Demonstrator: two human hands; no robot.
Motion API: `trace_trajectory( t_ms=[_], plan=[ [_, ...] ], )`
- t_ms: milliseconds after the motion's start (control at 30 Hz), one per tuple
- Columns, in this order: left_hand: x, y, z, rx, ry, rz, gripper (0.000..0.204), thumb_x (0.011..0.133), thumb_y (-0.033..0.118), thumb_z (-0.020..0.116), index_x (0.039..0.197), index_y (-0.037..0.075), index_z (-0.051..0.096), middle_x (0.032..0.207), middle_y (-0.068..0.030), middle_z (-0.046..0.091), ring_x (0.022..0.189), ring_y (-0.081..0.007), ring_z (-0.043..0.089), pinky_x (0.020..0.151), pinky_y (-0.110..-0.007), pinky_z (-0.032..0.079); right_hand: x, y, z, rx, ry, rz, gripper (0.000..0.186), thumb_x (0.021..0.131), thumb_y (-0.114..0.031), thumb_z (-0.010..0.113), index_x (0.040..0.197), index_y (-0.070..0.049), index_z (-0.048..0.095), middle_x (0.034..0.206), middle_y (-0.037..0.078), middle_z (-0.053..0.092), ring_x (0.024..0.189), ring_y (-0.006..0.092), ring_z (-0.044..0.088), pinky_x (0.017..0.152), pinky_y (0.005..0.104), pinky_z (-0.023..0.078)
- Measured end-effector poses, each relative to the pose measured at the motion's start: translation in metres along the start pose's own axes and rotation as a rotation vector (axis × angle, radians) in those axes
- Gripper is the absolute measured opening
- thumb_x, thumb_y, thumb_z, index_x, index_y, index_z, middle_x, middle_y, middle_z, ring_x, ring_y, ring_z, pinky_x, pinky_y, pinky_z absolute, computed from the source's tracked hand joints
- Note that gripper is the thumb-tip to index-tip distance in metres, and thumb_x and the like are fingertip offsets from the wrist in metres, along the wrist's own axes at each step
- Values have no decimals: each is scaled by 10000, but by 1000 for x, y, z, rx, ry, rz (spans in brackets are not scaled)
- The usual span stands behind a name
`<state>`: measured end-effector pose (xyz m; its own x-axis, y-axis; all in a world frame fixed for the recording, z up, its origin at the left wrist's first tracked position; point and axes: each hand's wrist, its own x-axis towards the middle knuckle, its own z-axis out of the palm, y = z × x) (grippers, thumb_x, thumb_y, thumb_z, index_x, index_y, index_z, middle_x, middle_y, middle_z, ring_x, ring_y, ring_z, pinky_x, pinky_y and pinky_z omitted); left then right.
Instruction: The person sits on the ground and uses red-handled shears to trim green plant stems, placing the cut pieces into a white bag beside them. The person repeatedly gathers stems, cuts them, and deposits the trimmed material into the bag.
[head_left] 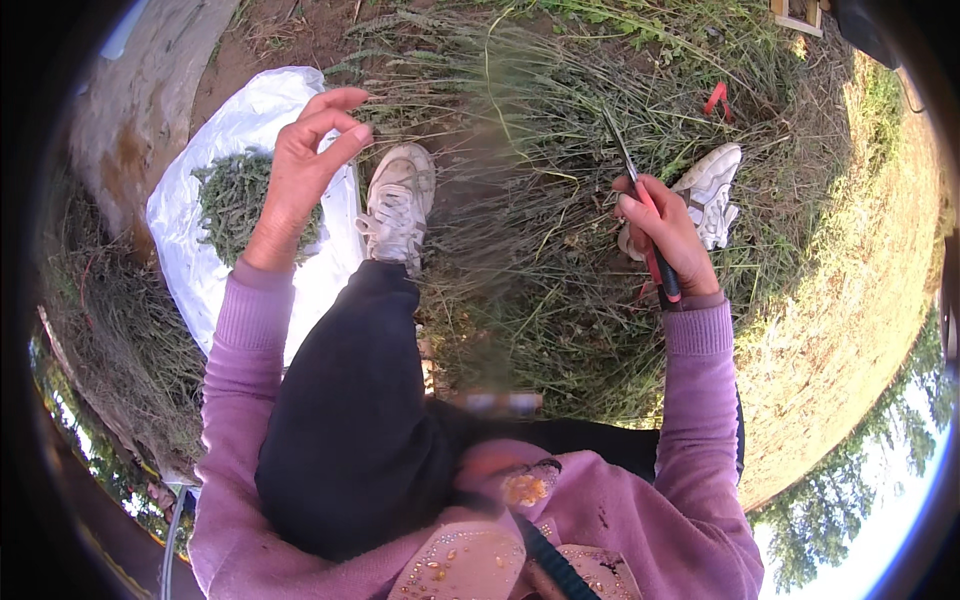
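Observation:
My left hand is raised above a white plastic sheet or bag, its thumb and fingers apart with nothing visible between them. Beneath that wrist, a heap of grey-green cut sprigs lies on the white plastic. On the other side, my right hand is wrapped round scissors with red and black handles. Their narrow blades point up and away, over the long cut stems spread on the ground. Whether the blades are fully closed is hard to make out.
My white shoes stand among the stems, one beside the plastic. A red strip lies on the greenery at the far right. More dark stems are piled at the left, near a grey-brown sheet. Dry straw-coloured ground extends to the right.

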<state>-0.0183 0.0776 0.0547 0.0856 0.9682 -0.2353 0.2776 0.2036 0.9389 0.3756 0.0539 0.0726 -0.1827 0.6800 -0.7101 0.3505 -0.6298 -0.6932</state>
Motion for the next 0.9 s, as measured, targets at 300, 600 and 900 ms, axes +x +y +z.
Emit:
trace_trajectory(
  t_ms=[300,600,900],
  plan=[
    [-27,-28,-41,729,27,-46,290,884,131,613,1155,32,586,1094,-157,633,951,-345,625,824,-404,483,14,-4,5,-1128,47,-196,442,721,-401,751,870,-39,546,801,170,599,784,373,625,672,456,501],
    [-29,-78,107,721,-806,698,313,778,79,572,1090,70,587,1080,-62,574,1021,-222,538,845,-351,418,-12,3,23,-1341,-108,-25,363,681,-387,789,779,-111,573,825,118,618,764,302,650,677,411,531],
    [-16,-51,107,378,-295,679,254,840,65,609,1092,35,616,859,-96,613,701,-272,598,613,-331,472,-8,6,22,-1349,-47,8,394,684,-419,788,805,-110,575,836,109,624,761,312,655,676,419,533]
  ],
)
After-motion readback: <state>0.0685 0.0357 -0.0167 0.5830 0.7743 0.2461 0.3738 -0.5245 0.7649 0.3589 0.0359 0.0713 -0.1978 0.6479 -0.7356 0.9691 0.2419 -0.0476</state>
